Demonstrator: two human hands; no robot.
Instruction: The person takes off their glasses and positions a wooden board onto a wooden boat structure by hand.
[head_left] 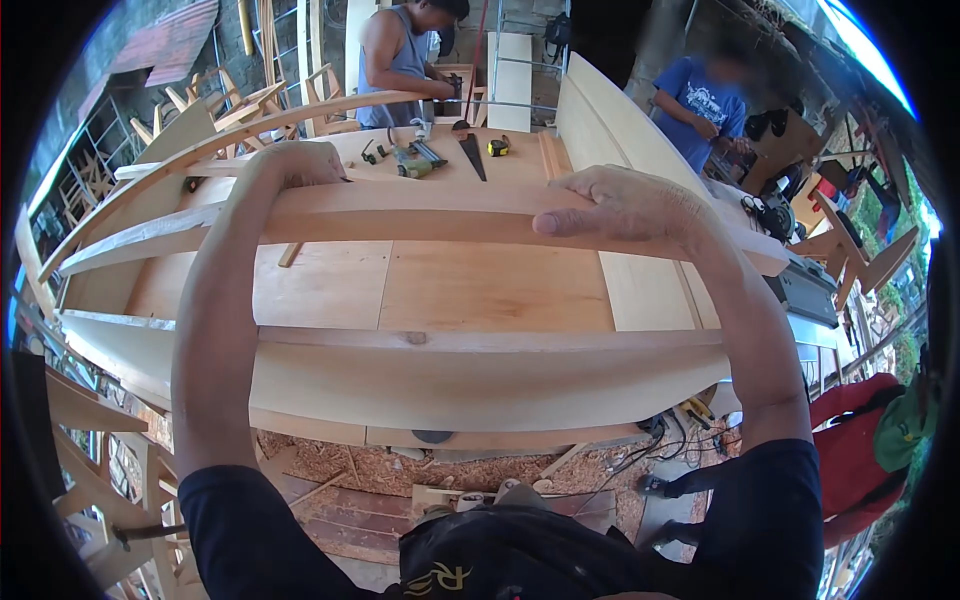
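Note:
A long wooden beam point(430, 212) spans the view from left to right above a large pale wooden frame with a plywood base point(490, 285). My left hand point(305, 163) is bent over the beam's far edge, its fingertips mostly hidden behind the wood. Further right, my right hand point(625, 205) grips the same beam, thumb on the near face and fingers over the top. The frame's near side board point(480, 375) curves below the beam, close to my body.
Beyond the beam lie a green power tool point(418, 160), a handsaw point(472, 155) and a yellow tape measure point(498, 147). One person point(395, 60) works at the far side, another point(700, 105) at the right. Cables point(640, 455) and shavings cover the floor.

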